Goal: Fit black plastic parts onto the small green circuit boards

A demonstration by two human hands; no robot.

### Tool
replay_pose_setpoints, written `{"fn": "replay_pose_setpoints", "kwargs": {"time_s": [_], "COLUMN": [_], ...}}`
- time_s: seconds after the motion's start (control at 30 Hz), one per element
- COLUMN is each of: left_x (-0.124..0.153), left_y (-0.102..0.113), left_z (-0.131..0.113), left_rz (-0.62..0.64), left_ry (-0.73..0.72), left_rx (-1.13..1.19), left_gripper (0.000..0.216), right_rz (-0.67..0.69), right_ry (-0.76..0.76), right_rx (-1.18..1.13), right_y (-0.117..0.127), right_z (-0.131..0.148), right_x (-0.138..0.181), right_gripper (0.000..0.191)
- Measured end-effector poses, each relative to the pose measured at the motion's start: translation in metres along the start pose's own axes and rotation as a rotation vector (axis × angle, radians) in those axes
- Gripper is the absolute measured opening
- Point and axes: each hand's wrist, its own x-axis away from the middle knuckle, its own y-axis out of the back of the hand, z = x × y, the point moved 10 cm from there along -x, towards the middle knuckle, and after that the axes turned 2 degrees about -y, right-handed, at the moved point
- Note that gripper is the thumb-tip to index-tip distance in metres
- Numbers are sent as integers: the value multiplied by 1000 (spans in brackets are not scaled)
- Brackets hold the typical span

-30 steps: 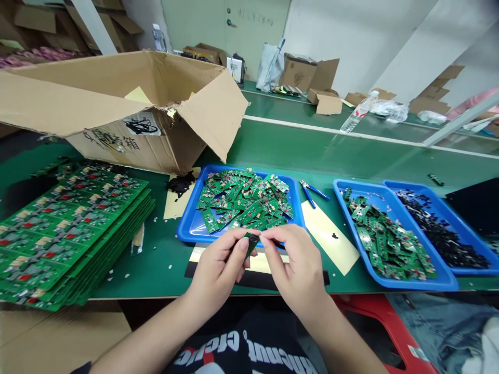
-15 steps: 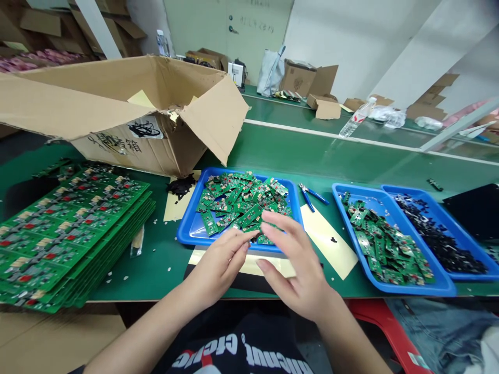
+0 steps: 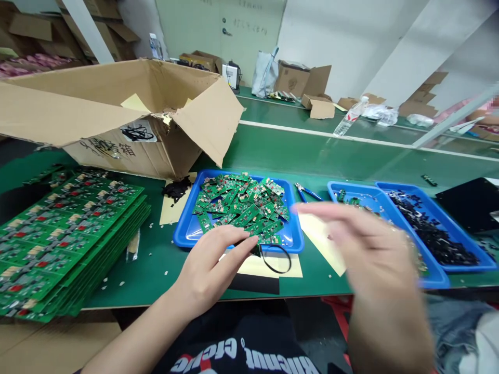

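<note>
On my feed the left hand (image 3: 212, 266) had thumb and fingers closed on a small dark piece (image 3: 256, 250), just at the near edge of the middle tray (image 3: 186, 228); mostly hidden, so I couldn't tell whether it was a board. A thin black strip (image 3: 290, 262) looped out right of those fingertips. The right hand (image 3: 374, 254) was up and apart, over by the right tray (image 3: 436, 281) — too blurred to tell its grip or whether it carried anything.

Progress: partway, I judged. One piece was in hand, and loose boards (image 3: 241, 205) lay heaped ahead of the left hand. Another pile (image 3: 341, 196) showed in the right tray, mostly behind the right hand; I couldn't tell which pile was finished. Black parts (image 3: 432, 228) covered much of the far tray (image 3: 481, 266), beyond the right hand. The panels (image 3: 70, 223) stacked left of the left hand were unsplit — plenty left there, by my guess. Cutters (image 3: 310, 193) lay just beyond the right fingertips, unused.
</note>
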Motion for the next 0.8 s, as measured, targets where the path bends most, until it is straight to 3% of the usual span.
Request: {"fn": "replay_pose_setpoints", "kwargs": {"time_s": [0.1,0.2,0.53,0.8], "left_x": [5,6,-1,-5], "left_y": [7,16,32,39], "left_z": [-1,-1,-5,-9], "left_rz": [-81,-145,-246,-208], "left_ry": [-9,-4,-41,-119], "left_rx": [-32,-63,-140,-167], "left_gripper": [49,54,33,16], "right_rz": [222,310,319,353], "right_ry": [-131,-282,-545,-528], "right_rx": [-185,-424,-951,-766], "right_y": [-55,-84,-113,-105], "right_z": [-12,-25,-37,-34], "right_x": [-2,9,24,26], "right_gripper": [20,18,7,3]}}
